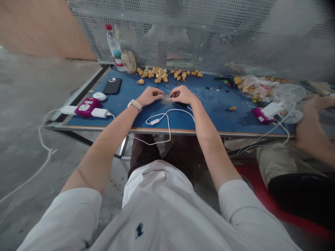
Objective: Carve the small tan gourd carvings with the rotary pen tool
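- The left hand [150, 96] is bent inward over the blue desk [217, 113], thumb and fingers drawn together; whether they pinch anything is too small to tell.
- The right hand [182, 94] faces it, fingers curled with the tips pointing left; its grasp cannot be told either.
- A small translucent scrap [166, 99] is between the two sets of fingertips, near the middle of the desk.
- A black object [181, 104] shows partly beneath the right hand, and a white cable [170, 129] with an inline switch [155, 121] loops in front of the hands and hangs over the near edge.
- A pale wristband [135, 104] circles the left wrist.
- Longan-like fruits [159, 74] lie loose along the back, before a perforated metal panel [146, 35].
- At the left are a black smartphone [112, 86], a white oval case [99, 96] and a purple socket adapter [87, 107] with white plugs.
- Behind these stands a red-capped bottle [115, 50], beside a beige bag [128, 62].
- At the right, clear plastic bags [286, 93] lie among more fruits, near a second purple adapter [263, 115] carrying a white charger [272, 109].
- A co-worker's arm [312, 134], blurred, reaches in at the far right.
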Action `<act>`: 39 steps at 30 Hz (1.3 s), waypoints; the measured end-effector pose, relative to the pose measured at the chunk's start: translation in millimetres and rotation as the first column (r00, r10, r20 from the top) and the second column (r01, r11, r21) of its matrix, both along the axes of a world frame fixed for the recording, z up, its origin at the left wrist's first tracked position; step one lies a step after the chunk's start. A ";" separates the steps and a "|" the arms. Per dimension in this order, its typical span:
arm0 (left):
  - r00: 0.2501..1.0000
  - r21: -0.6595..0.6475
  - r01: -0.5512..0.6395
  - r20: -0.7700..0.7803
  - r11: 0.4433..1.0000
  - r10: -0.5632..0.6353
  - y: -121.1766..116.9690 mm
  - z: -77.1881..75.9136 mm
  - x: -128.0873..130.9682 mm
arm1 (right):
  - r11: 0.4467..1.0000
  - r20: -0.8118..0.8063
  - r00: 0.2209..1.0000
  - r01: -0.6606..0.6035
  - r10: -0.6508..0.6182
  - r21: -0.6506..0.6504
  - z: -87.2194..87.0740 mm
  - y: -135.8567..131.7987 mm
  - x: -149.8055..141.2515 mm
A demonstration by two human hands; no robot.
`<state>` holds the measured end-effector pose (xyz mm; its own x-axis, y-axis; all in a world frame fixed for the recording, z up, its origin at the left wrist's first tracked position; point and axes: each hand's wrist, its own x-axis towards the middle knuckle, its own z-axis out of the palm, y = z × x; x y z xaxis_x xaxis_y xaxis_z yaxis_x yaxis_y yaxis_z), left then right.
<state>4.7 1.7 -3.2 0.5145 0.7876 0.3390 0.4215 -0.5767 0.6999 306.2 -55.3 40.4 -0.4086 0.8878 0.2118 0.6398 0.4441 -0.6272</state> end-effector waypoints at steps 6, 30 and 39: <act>1.000 0.016 0.016 -0.008 1.000 -0.016 -0.5 -0.2 1.1 | 1.000 -0.012 1.000 -0.008 0.008 -0.001 -0.2 -0.2 1.7; 1.000 0.000 0.015 -0.020 1.000 -0.015 1.3 -0.9 0.5 | 1.000 -0.017 1.000 -0.017 0.016 -0.025 -1.8 -0.1 1.0; 1.000 0.004 0.012 -0.024 1.000 -0.012 -1.1 -0.5 0.6 | 1.000 0.016 1.000 -0.008 0.008 -0.025 0.6 -1.2 0.1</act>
<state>5.3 0.6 -3.7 0.5318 0.7801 0.3296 0.4315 -0.5845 0.6872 306.3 -56.5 41.0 -0.4191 0.8894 0.1828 0.6462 0.4336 -0.6280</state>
